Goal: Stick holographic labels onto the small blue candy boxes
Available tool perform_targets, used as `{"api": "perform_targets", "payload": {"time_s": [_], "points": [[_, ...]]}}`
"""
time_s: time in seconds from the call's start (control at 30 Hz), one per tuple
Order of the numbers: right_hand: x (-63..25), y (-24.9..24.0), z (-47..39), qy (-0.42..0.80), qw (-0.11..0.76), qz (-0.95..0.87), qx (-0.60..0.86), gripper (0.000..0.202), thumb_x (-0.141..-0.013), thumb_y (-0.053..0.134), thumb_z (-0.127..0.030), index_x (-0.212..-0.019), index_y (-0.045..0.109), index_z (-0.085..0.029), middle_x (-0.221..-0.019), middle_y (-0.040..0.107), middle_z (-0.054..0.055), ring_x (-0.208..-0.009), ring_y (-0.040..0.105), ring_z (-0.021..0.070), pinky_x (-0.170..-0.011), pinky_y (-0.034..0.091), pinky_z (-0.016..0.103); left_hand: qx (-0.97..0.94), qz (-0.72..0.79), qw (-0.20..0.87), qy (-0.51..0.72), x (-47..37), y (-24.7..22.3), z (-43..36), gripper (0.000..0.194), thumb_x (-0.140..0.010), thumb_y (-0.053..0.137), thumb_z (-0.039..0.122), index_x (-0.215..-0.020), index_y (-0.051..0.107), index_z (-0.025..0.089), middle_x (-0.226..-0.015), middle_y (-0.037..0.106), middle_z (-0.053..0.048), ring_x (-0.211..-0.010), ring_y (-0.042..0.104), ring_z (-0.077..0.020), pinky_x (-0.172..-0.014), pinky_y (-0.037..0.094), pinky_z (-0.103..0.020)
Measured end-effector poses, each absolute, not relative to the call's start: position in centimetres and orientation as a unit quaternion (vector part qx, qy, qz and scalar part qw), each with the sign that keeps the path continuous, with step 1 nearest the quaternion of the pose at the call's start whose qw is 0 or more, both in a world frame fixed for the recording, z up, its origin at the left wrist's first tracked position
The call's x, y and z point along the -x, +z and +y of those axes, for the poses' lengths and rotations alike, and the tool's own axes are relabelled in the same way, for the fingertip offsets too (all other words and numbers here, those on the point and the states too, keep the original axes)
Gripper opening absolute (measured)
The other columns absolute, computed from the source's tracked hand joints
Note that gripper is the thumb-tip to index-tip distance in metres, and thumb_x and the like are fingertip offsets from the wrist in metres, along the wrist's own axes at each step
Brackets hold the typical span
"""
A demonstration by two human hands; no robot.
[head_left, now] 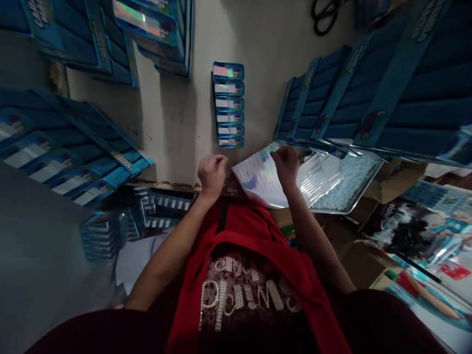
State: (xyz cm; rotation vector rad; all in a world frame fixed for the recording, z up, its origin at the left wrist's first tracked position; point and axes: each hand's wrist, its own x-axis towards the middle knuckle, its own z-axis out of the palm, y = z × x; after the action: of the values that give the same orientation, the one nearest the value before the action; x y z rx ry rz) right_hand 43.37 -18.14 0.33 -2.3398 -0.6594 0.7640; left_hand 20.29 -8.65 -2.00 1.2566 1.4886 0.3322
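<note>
My left hand (213, 177) is raised over the table's front edge, its fingers curled into a pinch; whatever may be between them is too small to make out. To the right, my right hand (287, 167) is also pinched closed, over a shiny iridescent sheet (258, 172). I cannot tell whether its fingertips grip the sheet or something small. Just beyond my hands, several small blue tins (230, 118) stand in one row, each with a pale or shiny strip on its face.
Stacks of blue boxes flank the table, on the left (66, 142) and right (342, 93). A metal tray (354, 182) with pale blue pellets and clear plastic is at the right. Black-handled scissors (326, 14) lie at the back. Packed tins (98, 236) sit low on the left.
</note>
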Motion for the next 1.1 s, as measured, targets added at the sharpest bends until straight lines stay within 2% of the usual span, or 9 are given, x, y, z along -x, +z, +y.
{"api": "perform_targets", "payload": {"time_s": [0.1, 0.23, 0.4, 0.53, 0.77, 0.87, 0.93, 1.0, 1.1], "points": [[-44.8, 0.2, -22.9, 0.214, 0.179, -0.274, 0.92, 0.018, -0.091, 0.068, -0.037, -0.101, 0.066, -0.022, -0.091, 0.066, 0.004, -0.085, 0.061, 0.0225, -0.09, 0.051, 0.04, -0.661, 0.493, 0.558, 0.095, -23.6, -0.2, -11.9, 0.017, -0.099, 0.072, 0.021, -0.115, 0.077, 0.024, -0.127, 0.076, -0.012, -0.131, 0.063, -0.032, -0.122, 0.043, -0.046], [-45.2, -2.6, -26.0, 0.222, 0.061, -0.345, 0.91, 0.035, -0.091, 0.072, -0.035, -0.122, 0.07, -0.02, -0.131, 0.068, 0.018, -0.121, 0.059, 0.0332, -0.112, 0.047, 0.05, -0.735, 0.497, 0.458, -0.061, -28.9, -2.5, -13.2, 0.043, -0.101, 0.066, 0.023, -0.144, 0.065, 0.018, -0.142, 0.071, -0.02, -0.137, 0.061, -0.0388, -0.117, 0.044, -0.05], [-45.6, -5.4, -28.0, 0.293, 0.028, -0.38, 0.877, 0.047, -0.094, 0.072, -0.033, -0.137, 0.066, -0.017, -0.141, 0.061, 0.02, -0.131, 0.055, 0.0343, -0.118, 0.045, 0.049, -0.671, 0.554, 0.477, -0.124, -29.9, -6.6, -13.0, 0.023, -0.097, 0.074, 0.024, -0.12, 0.073, 0.021, -0.123, 0.078, -0.013, -0.119, 0.07, -0.0302, -0.103, 0.048, -0.04], [-45.9, -6.2, -28.5, 0.307, 0.014, -0.39, 0.868, 0.047, -0.094, 0.072, -0.034, -0.137, 0.067, -0.016, -0.14, 0.058, 0.02, -0.129, 0.054, 0.0357, -0.118, 0.045, 0.051, -0.675, 0.568, 0.455, -0.122, -29.9, -7.0, -14.1, 0.021, -0.089, 0.085, 0.028, -0.106, 0.074, 0.022, -0.123, 0.077, -0.012, -0.121, 0.066, -0.0314, -0.104, 0.047, -0.041], [-46.8, -6.3, -27.9, 0.309, 0.008, -0.419, 0.854, 0.047, -0.088, 0.075, -0.03, -0.134, 0.07, -0.019, -0.135, 0.063, 0.021, -0.124, 0.057, 0.038, -0.11, 0.05, 0.054, -0.675, 0.602, 0.417, -0.088, -30.9, -7.0, -15.6, 0.005, -0.1, 0.069, 0.02, -0.096, 0.069, 0.022, -0.121, 0.075, -0.014, -0.122, 0.065, -0.0295, -0.106, 0.048, -0.041], [-47.2, -5.8, -26.9, 0.361, 0.066, -0.418, 0.831, 0.03, -0.088, 0.074, -0.032, -0.115, 0.077, -0.02, -0.12, 0.072, 0.018, -0.112, 0.065, 0.0342, -0.103, 0.055, 0.051, -0.648, 0.609, 0.448, -0.09, -29.5, -6.8, -14.8, 0.007, -0.098, 0.071, 0.018, -0.094, 0.069, 0.023, -0.114, 0.077, -0.013, -0.115, 0.071, -0.029, -0.101, 0.05, -0.04], [-47.1, -5.4, -24.9, 0.404, 0.164, -0.39, 0.811, 0.027, -0.09, 0.072, -0.042, -0.107, 0.077, -0.021, -0.106, 0.076, 0.013, -0.099, 0.07, 0.0298, -0.096, 0.058, 0.048, -0.618, 0.645, 0.446, -0.054, -28.1, -6.3, -14.0, 0.008, -0.096, 0.076, 0.021, -0.1, 0.07, 0.022, -0.117, 0.079, -0.014, -0.117, 0.073, -0.0295, -0.102, 0.052, -0.039], [-46.7, -5.3, -21.7, 0.441, 0.284, -0.351, 0.776, 0.045, -0.09, 0.072, -0.056, -0.119, 0.075, -0.022, -0.111, 0.078, 0.012, -0.096, 0.073, 0.0272, -0.092, 0.061, 0.045, -0.559, 0.71, 0.428, 0.022, -26.7, -5.6, -13.2, 0.031, -0.093, 0.083, 0.025, -0.12, 0.068, 0.021, -0.127, 0.077, -0.016, -0.121, 0.073, -0.0284, -0.104, 0.054, -0.037], [-45.2, -5.7, -15.3, 0.503, 0.391, -0.296, 0.712, 0.078, -0.091, 0.067, -0.069, -0.157, 0.054, -0.03, -0.151, 0.068, 0.016, -0.117, 0.074, 0.0272, -0.092, 0.063, 0.043, -0.479, 0.751, 0.428, 0.156, -25.9, -4.5, -11.7, 0.089, -0.084, 0.093, 0.027, -0.157, 0.043, 0.021, -0.151, 0.066, -0.02, -0.124, 0.075, -0.0238, -0.101, 0.058, -0.031]]}}
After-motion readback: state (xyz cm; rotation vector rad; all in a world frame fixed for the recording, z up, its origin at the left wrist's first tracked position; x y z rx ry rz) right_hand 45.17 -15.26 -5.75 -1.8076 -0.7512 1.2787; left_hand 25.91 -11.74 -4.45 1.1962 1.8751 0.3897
